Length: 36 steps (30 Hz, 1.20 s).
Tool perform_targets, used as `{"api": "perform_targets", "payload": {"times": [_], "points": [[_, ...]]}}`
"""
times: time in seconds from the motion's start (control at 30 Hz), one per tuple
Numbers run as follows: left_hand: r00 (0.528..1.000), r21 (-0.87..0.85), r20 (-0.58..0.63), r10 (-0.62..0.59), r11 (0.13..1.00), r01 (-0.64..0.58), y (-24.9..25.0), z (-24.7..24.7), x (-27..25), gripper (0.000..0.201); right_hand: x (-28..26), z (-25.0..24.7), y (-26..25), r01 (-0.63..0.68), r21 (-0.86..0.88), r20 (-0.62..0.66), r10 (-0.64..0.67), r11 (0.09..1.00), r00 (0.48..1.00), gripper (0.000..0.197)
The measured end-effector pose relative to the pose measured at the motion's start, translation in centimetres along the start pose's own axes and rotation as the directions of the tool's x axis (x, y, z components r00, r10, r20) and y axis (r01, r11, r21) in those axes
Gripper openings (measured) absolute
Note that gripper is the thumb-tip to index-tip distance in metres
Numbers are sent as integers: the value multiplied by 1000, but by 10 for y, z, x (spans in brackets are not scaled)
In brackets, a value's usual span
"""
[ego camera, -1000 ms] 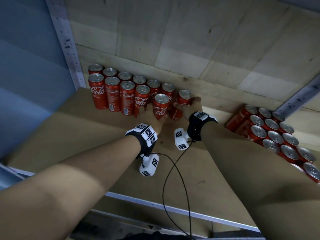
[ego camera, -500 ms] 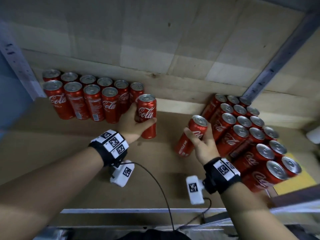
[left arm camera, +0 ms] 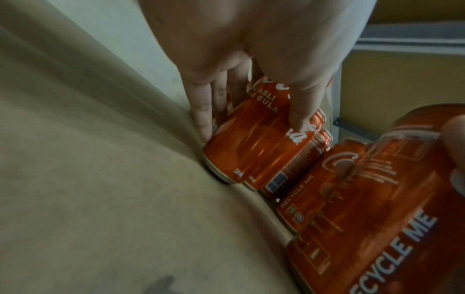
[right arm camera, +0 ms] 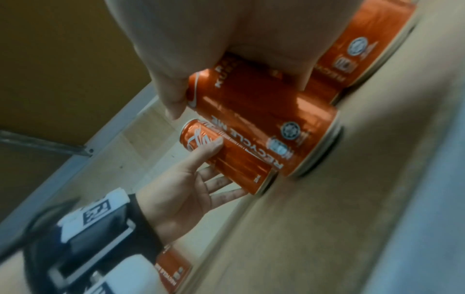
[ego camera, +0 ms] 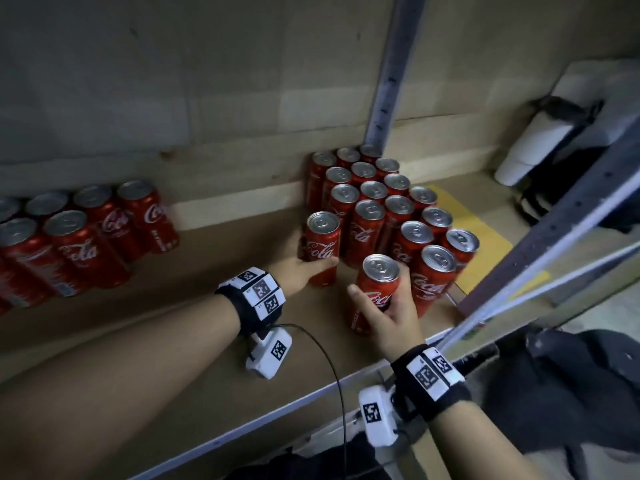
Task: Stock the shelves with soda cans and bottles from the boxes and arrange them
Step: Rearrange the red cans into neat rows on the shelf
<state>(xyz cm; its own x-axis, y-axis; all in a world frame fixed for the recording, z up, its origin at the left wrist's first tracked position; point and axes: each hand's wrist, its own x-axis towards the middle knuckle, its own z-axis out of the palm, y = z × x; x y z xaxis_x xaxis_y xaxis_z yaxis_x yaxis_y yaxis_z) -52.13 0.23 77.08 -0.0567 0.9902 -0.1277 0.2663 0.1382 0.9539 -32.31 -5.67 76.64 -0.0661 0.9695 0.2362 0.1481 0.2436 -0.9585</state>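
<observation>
My left hand [ego camera: 304,268] grips a red cola can [ego camera: 321,247] upright on the brown shelf board [ego camera: 194,306], at the left edge of the right-hand cluster of cans [ego camera: 391,209]. In the left wrist view its fingers [left arm camera: 203,111] and thumb wrap that can [left arm camera: 254,143], whose base touches the board. My right hand [ego camera: 391,306] holds a second red can [ego camera: 375,289] at the cluster's front, beside another can [ego camera: 433,278]. The right wrist view shows this can [right arm camera: 264,119] standing on the board and the left hand [right arm camera: 191,179] on its can [right arm camera: 226,155].
A second group of red cans [ego camera: 79,237] stands at the left along the back wall. A grey upright post [ego camera: 391,64] rises behind the right cluster. A yellow sheet [ego camera: 481,233] lies under the cluster's right side. The shelf's metal front edge [ego camera: 277,407] runs below my wrists.
Both hands carried their cans rightward from the left group to the right cluster. The cans now stand against that cluster, and the view has swung right.
</observation>
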Motion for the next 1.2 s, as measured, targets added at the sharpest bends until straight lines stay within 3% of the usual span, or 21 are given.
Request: {"api": "perform_targets", "payload": {"times": [0.2,0.33,0.5,0.63,0.77,0.87,1.03,1.13,1.2], "points": [[1000,76,-8,18,997,-17,12,27,3,79,-7,-15,11,-32,-39,11,32,999,999,64],[998,110,-10,58,992,-57,8,27,0,85,-10,-27,14,-58,-114,69,67,992,995,75],[998,122,22,52,991,-54,10,33,1,90,-16,-33,14,-77,-148,54,86,986,995,80],[995,36,60,81,996,-83,11,44,5,63,-32,-36,18,-129,-48,45,131,990,990,80],[993,19,38,109,994,-110,6,48,6,57,-44,-41,20,-69,-77,-46,66,995,997,66],[994,-10,23,111,994,-110,-1,50,6,63,-47,-44,21,-5,-223,-110,-20,975,994,61],[992,17,47,119,993,-120,-1,58,6,54,-47,-48,27,21,-345,-151,-78,939,985,47],[985,171,138,101,977,-124,10,61,7,55,-47,-54,22,52,-454,-230,-174,889,958,39],[975,314,208,76,939,-140,16,54,5,69,-46,-63,19,34,-471,-311,-202,882,929,42]]}}
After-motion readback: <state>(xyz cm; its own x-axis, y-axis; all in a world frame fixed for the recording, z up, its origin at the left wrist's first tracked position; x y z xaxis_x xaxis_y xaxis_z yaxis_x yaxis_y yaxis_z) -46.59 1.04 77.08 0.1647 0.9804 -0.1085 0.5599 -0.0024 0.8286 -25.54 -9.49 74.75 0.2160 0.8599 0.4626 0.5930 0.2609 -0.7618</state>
